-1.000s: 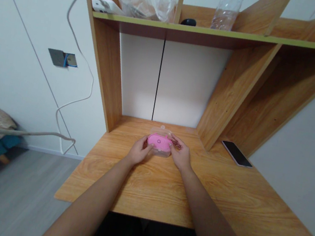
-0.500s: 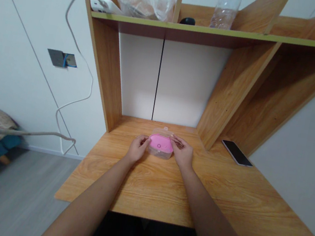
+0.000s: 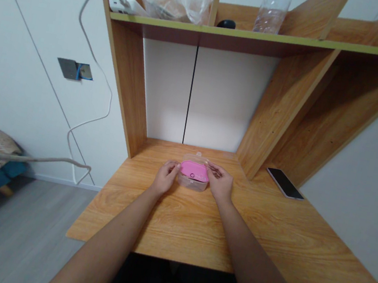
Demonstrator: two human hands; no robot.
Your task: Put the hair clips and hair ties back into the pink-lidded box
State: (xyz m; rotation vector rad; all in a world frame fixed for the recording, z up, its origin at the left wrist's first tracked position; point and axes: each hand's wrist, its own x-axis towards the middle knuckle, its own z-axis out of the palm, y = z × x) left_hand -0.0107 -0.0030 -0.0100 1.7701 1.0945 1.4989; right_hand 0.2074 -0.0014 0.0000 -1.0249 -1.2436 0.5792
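Note:
A pink oval piece (image 3: 193,168) with small dark and light markings on its face, perhaps an inner lid or a flat case, sits at the mouth of a clear plastic box (image 3: 193,186). Behind it the box's see-through lid (image 3: 191,157) stands folded back, its small tab pointing away from me. My left hand (image 3: 166,176) pinches the left end of the pink piece between thumb and fingers. At the opposite end my right hand (image 3: 219,181) grips it the same way. A thin dark gap shows under its front edge; what lies inside the box is hidden.
A phone (image 3: 284,183) lies on the wooden desk (image 3: 189,232) to the right, beside the shelf upright. Overhead, the shelf (image 3: 242,34) holds a plastic bag (image 3: 171,0), a clear bottle (image 3: 272,11) and a white power strip (image 3: 127,5) whose cable hangs at the left.
The pink piece has shifted slightly to the right and its front edge has tipped up from the box, with a dark gap now showing below. Both hands keep their hold.

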